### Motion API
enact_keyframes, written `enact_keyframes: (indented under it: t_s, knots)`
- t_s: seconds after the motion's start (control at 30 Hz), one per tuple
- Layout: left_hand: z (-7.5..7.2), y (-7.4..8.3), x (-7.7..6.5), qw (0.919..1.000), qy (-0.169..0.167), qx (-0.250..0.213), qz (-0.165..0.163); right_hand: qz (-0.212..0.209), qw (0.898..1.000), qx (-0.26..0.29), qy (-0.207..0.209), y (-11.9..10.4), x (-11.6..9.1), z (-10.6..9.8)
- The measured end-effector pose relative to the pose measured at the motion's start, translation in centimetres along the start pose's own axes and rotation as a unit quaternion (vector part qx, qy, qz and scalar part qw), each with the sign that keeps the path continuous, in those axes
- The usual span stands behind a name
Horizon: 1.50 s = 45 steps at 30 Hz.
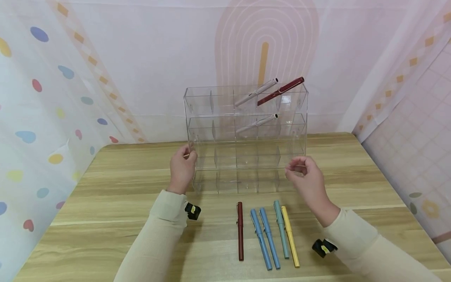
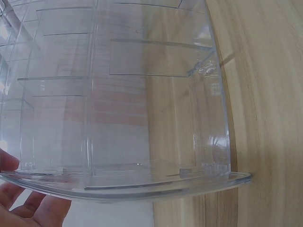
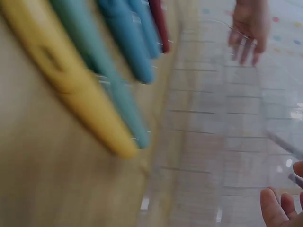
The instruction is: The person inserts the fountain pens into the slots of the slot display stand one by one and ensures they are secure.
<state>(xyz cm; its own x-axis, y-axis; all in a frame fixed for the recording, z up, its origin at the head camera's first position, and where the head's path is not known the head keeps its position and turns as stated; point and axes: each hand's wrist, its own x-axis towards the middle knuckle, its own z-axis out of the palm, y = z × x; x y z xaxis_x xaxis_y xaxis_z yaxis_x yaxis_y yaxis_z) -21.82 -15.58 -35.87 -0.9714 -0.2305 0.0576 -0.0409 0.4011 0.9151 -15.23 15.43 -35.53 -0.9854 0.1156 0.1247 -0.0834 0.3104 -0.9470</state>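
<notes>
A clear tiered pen rack (image 1: 225, 168) stands on the table. My left hand (image 1: 182, 169) holds its left side panel; in the left wrist view, thumb and fingers (image 2: 52, 208) lie on either side of the panel's edge (image 2: 142, 191). By the lower right of the rack is my right hand (image 1: 310, 180), fingers loosely bent and no object visible in it; whether it touches the rack I cannot tell. Slanting in the top tier are a white pen (image 1: 258, 92) and a dark red pen (image 1: 282, 91). Another white pen (image 1: 258, 123) leans one tier below.
In front of the rack lie a dark red pen (image 1: 240, 231), two blue pens (image 1: 261, 239), a green pen (image 1: 281, 230) and a yellow pen (image 1: 290, 237). Behind the wooden table (image 1: 105, 196) hangs a patterned curtain (image 1: 158, 58).
</notes>
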Motion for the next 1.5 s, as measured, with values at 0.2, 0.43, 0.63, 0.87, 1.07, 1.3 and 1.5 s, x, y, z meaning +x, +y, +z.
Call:
enact_keyframes:
  t_s: [0.2,0.43,0.63,0.87,1.07,1.3,1.5]
  knots:
    - [0.0,0.1,0.0,1.0,0.0,-0.004,0.003,0.002,0.997,-0.062,-0.052,1.9,-1.4,-0.4]
    - [0.0,0.0,0.0,1.0,0.002,0.004,0.006,0.054,0.986,-0.106,-0.113,3.4,-2.4,-0.5]
    - [-0.1,0.1,0.0,0.9999,0.004,0.005,0.008,0.068,0.976,-0.141,-0.15,4.1,-2.9,-0.4]
    - [-0.1,0.0,0.0,1.0,0.001,0.006,0.005,0.085,0.962,-0.175,-0.189,4.4,-3.3,-0.3]
    - [0.0,-0.1,0.1,1.0,-0.002,0.002,-0.002,0.077,0.955,-0.2,-0.204,4.7,-3.4,-0.1]
    - [0.1,-0.1,0.2,1.0,0.001,-0.002,-0.002,0.066,0.949,-0.222,-0.215,5.0,-3.3,0.1]
    - [0.0,-0.1,0.1,1.0,0.001,-0.002,-0.002,0.063,0.941,-0.243,-0.225,4.8,-3.2,0.2]
